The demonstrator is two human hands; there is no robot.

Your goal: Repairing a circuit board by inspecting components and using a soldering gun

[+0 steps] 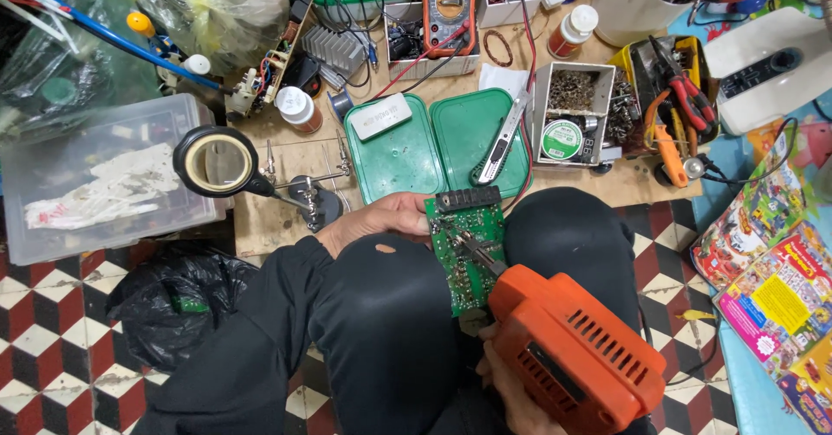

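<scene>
**Head view: gun tip on the board**

Nearest us, our right hand [511, 392] grips the orange soldering gun [576, 353], its tip touching the green board [466, 249]. The board rests between our knees, and our left hand [377, 220] grasps its left edge. Beyond it we see a magnifier [212, 162] on its stand, a green tray [438, 145] with a knife [501, 139], then a multimeter [449, 6].
</scene>
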